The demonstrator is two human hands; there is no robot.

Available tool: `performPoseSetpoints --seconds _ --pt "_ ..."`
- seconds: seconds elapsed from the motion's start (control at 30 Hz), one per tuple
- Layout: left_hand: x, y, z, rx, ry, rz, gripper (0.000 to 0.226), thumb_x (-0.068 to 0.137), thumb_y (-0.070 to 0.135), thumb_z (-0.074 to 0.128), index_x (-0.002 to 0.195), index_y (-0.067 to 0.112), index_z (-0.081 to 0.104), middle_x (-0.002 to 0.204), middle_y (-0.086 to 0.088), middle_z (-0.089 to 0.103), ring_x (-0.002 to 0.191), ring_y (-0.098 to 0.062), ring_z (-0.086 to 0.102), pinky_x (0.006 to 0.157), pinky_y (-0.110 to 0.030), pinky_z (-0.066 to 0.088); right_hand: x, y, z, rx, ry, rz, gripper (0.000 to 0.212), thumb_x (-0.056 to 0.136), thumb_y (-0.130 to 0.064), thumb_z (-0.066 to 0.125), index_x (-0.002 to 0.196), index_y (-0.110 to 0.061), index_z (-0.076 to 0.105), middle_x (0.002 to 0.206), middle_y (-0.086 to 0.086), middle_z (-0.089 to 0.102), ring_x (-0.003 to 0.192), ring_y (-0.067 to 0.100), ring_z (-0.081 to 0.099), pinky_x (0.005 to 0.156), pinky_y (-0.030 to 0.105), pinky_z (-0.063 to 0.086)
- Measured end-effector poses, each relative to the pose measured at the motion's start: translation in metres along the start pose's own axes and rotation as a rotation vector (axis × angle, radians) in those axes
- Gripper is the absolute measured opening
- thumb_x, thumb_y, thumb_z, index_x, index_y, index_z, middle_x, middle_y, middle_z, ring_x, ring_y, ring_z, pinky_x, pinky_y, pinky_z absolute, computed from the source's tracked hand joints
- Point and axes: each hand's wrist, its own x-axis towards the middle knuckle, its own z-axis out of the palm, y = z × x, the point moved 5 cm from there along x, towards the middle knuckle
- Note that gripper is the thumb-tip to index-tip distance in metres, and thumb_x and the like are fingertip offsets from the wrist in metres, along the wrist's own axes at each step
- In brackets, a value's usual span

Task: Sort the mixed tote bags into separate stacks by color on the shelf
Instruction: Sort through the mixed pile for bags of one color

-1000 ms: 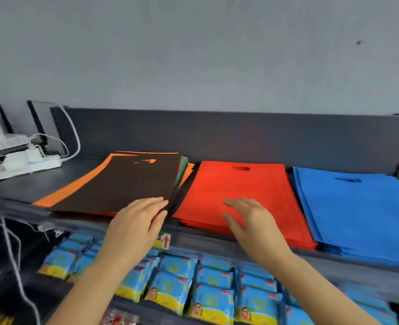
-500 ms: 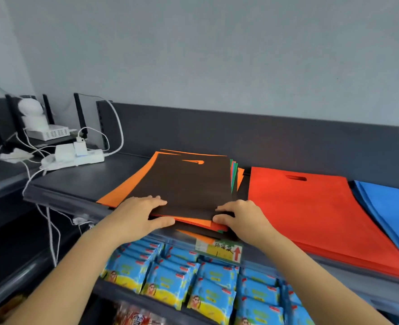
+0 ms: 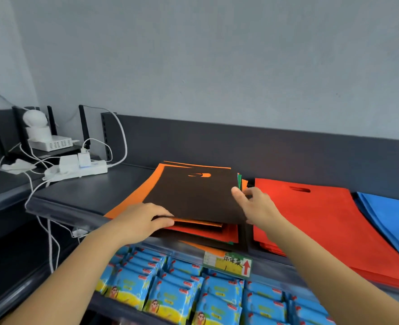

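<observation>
Both hands are working on the flat black non-woven tote bag (image 3: 191,195) lying on top of the mixed pile of coloured bags (image 3: 203,231) near the front of the dark grey metal shelf (image 3: 81,195). The left hand (image 3: 142,221) is pinching the bag's near edge, thumb under and fingers flat on top, while the right hand (image 3: 257,207) is gripping the right edge with fingers curled narrowly around it. To do this well, the person should be peeling only the black sheet, keeping it level so the orange bag (image 3: 135,195) beneath is not dragging along. No black stack is showing, so a bare patch of shelf looks the likely spot. The red stack (image 3: 322,221) and blue stack (image 3: 388,214) are lying to the right, the blue one cut off by the frame. How many bags the left thumb is catching is hidden.
</observation>
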Motion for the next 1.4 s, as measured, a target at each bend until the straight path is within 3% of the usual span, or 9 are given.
performPoseSetpoints --seconds 0.13,0.27,0.37,0.5,0.63,0.73,1.1,1.27,1.4 --pt "0.000 0.000 -0.002 0.008 0.110 0.026 0.031 0.091 0.043 0.055 0.118 0.032 0.064 0.124 0.015 0.061 0.114 -0.006 0.054 0.089 -0.019 0.039 -0.012 0.001 0.003 0.320 -0.246 0.277 0.046 0.084 -0.030 0.069 0.115 -0.008 0.042 0.096 0.007 0.049 0.097 0.029 0.062 0.070 0.029 0.053" --pt "-0.009 0.006 -0.005 -0.029 0.210 0.077 0.024 0.086 0.041 0.063 0.109 0.039 0.068 0.111 0.019 0.067 0.093 0.005 0.056 0.069 -0.006 0.036 -0.008 0.009 -0.005 -0.065 -0.187 0.219 0.046 0.074 -0.036 0.078 0.094 -0.004 0.052 0.081 0.004 0.052 0.073 0.019 0.054 0.060 0.026 0.044" --pt "-0.016 0.019 -0.006 -0.040 0.233 0.097 0.020 0.086 0.036 0.063 0.106 0.038 0.069 0.089 0.018 0.070 0.064 0.014 0.050 0.058 -0.004 0.035 -0.010 0.015 -0.009 0.074 -0.211 0.271 0.031 0.073 -0.015 0.080 0.073 -0.008 0.049 0.066 0.004 0.051 0.046 0.011 0.051 0.042 0.017 0.039" --pt "-0.024 0.047 -0.005 0.031 0.242 0.120 0.025 0.093 0.027 0.056 0.114 0.038 0.065 0.101 0.007 0.071 0.057 0.013 0.050 0.055 -0.007 0.036 -0.013 0.011 -0.037 -0.162 0.005 0.141 0.054 0.069 -0.018 0.082 0.114 -0.002 0.057 0.110 0.012 0.063 0.102 0.028 0.061 0.080 0.030 0.049" --pt "-0.025 0.074 -0.002 0.165 0.319 0.102 0.033 0.097 0.023 0.047 0.118 0.044 0.060 0.117 0.016 0.064 0.059 0.000 0.048 0.052 -0.011 0.034 -0.026 0.021 -0.074 -0.176 0.168 0.014 0.047 0.074 -0.014 0.074 0.118 -0.015 0.060 0.108 0.006 0.066 0.105 0.027 0.060 0.084 0.030 0.046" --pt "-0.020 0.103 0.013 0.148 0.351 0.154 0.031 0.096 0.024 0.049 0.115 0.045 0.062 0.118 0.019 0.063 0.096 -0.003 0.061 0.071 -0.021 0.048 -0.044 0.053 -0.117 -0.144 0.272 -0.018 0.040 0.075 -0.017 0.073 0.114 -0.022 0.063 0.105 0.000 0.067 0.101 0.022 0.061 0.082 0.027 0.045" --pt "-0.018 0.368 0.103 0.054 0.356 0.509 0.041 0.080 0.026 0.040 0.103 0.039 0.071 0.108 0.017 0.068 0.101 -0.013 0.065 0.078 -0.035 0.054 -0.147 0.246 -0.331 -0.128 0.521 0.061 0.008 0.083 -0.019 0.069 0.086 -0.017 0.061 0.083 -0.002 0.059 0.076 0.016 0.052 0.058 0.023 0.034" --pt "-0.022 0.486 0.150 0.048 0.325 0.683 0.043 0.064 0.008 0.054 0.091 0.035 0.074 0.090 0.017 0.072 0.077 -0.008 0.069 0.052 -0.029 0.056 -0.194 0.323 -0.424 -0.166 0.642 0.112 0.018 0.081 -0.018 0.070 0.098 -0.012 0.068 0.090 0.003 0.066 0.081 0.020 0.057 0.068 0.026 0.038" --pt "-0.014 0.564 0.176 0.065 0.341 0.795 0.046 0.057 0.006 0.057 0.087 0.037 0.074 0.086 0.019 0.071 0.072 -0.005 0.069 0.048 -0.025 0.053 -0.221 0.368 -0.484 -0.219 0.708 0.153 0.013 0.081 -0.017 0.069 0.094 -0.013 0.069 0.087 0.001 0.066 0.081 0.020 0.058 0.066 0.027 0.038"
